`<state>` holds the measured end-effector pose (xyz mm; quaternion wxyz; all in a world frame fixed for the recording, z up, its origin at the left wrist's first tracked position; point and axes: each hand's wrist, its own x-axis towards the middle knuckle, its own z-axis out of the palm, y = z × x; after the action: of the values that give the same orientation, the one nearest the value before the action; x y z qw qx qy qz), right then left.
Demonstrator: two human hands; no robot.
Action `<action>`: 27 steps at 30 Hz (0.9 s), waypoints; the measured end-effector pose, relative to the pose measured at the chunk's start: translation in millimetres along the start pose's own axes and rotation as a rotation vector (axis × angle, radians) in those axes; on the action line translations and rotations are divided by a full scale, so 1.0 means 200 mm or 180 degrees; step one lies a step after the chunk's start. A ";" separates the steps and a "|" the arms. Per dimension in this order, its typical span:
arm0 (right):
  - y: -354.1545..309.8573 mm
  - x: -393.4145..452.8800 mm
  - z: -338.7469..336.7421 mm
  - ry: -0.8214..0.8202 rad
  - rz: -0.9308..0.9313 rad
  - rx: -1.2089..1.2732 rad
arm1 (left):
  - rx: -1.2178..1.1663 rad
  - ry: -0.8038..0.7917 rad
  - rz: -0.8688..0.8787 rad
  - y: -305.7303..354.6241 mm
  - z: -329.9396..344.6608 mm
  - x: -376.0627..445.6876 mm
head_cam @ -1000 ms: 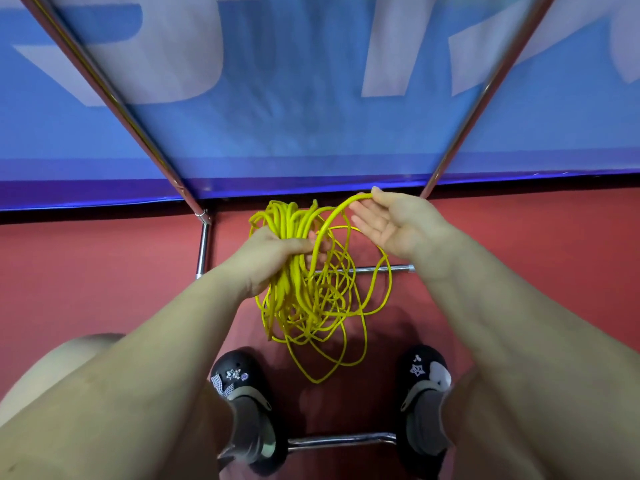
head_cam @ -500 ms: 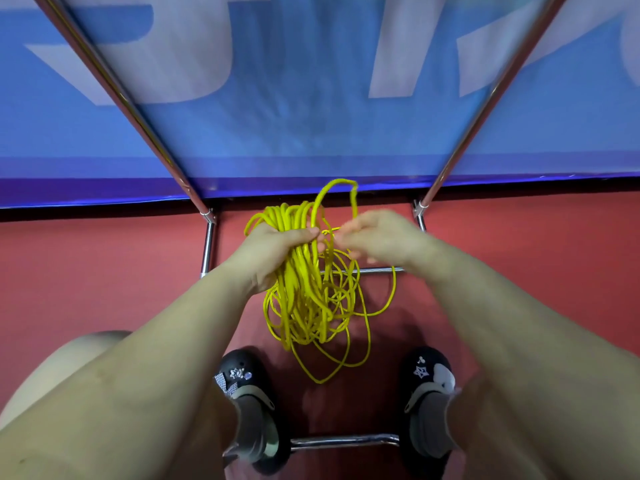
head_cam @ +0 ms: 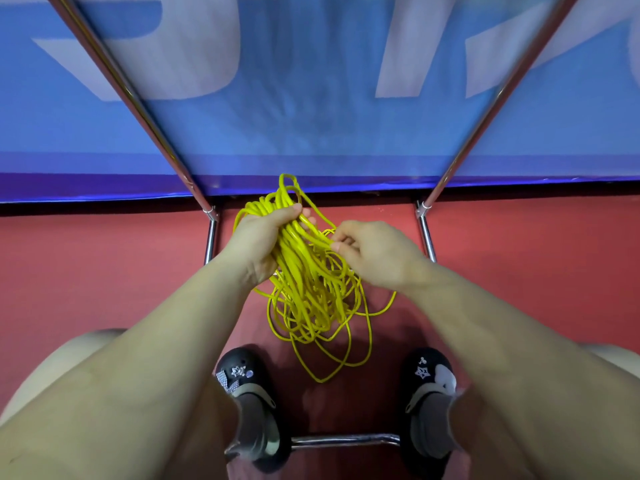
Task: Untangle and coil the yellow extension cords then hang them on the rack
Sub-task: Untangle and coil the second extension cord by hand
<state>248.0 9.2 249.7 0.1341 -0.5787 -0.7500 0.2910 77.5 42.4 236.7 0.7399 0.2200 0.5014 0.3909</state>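
Gripping the gathered top of the yellow extension cords [head_cam: 304,271], the left hand [head_cam: 258,239] has its fingers and thumb curled round a thick bunch of strands, with a short arc of loops standing up past the thumb toward the blue banner [head_cam: 311,126]. From that fist the bundle hangs down and toward the person — its long axis runs from the hand toward the two black shoes [head_cam: 247,407], and the lowest loops dangle above the red floor [head_cam: 86,271] roughly midway between the feet.

The right hand [head_cam: 375,252] sits just beside the bundle on its right flank, a little lower than the left fist, fingertips drawn together and pinching one or two strands where they leave the main bunch. It is the nearer hand to the loose, unsorted loops, which sag out to the right and below it.

So the relation that matters — the tangle lies below and slightly left of the right hand, while the orderly part is held in the left. My reading is that the next pull should go away from the left fist, outward to the right, so a strand slides free along the bundle's length rather than across it, which would likely tighten a snag.

Chrome rack tubes [head_cam: 425,233] stand just beyond both hands, with a crossbar low between the shoes; nothing hangs on them yet.
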 end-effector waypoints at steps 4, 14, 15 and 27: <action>0.03 0.01 -0.04 0.0383 -0.0221 -0.0300 | 0.0117 0.0321 0.0075 0.01 0.01 0.01; 0.01 0.02 -0.07 -0.0701 0.0462 0.1031 | 0.0011 0.0554 0.0339 0.00 -0.01 0.01; 0.01 0.01 -0.09 -0.0937 0.0514 0.0977 | -0.0018 0.0585 0.0375 0.01 -0.01 0.01; 0.10 -0.05 -0.16 -0.1204 0.0756 0.1021 | -0.0030 0.0900 0.0583 0.05 -0.10 0.04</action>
<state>284.2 11.9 263.6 0.0466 -0.5694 -0.6329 0.5226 57.8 52.5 231.5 0.6242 0.2041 0.5765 0.4861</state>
